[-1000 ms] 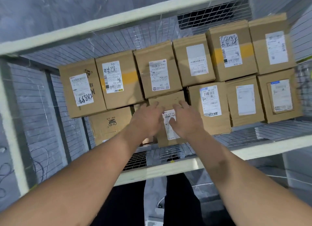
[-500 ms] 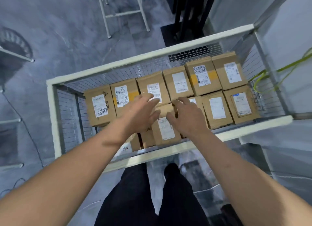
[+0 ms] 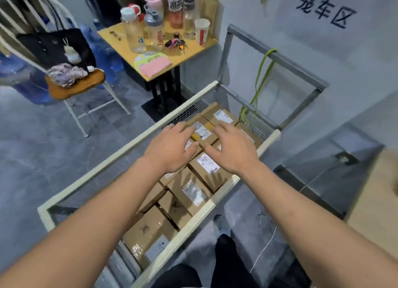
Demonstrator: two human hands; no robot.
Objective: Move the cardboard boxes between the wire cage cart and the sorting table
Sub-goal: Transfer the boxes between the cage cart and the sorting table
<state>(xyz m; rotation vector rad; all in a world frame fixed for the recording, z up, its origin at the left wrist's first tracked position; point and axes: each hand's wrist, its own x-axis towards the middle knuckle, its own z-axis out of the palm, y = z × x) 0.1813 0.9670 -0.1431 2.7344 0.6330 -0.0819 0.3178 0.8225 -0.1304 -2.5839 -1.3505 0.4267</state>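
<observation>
Head view. A wire cage cart [image 3: 129,146] with a cream rim is seen from above, running from near left to far right. Its inside is packed with cardboard boxes [image 3: 193,191], most bearing white labels and set close side by side. Both bare arms are stretched out over the cart. The left hand [image 3: 170,150] and right hand [image 3: 232,150] are held palm down over the far boxes, just beside each other, with the fingers [image 3: 181,127] spread wide and nothing held. A labelled box [image 3: 202,131] shows between the two hands. Whether either hand touches a box cannot be told. A green strap [image 3: 260,77] hangs on the cart's grey far-right frame. Beyond the cart, a yellow counter [image 3: 122,55] carries bottles [image 3: 133,29] and a paper cup [image 3: 202,30]. A chair [image 3: 75,85] with a black bag [image 3: 53,44] stands at far left.
</observation>
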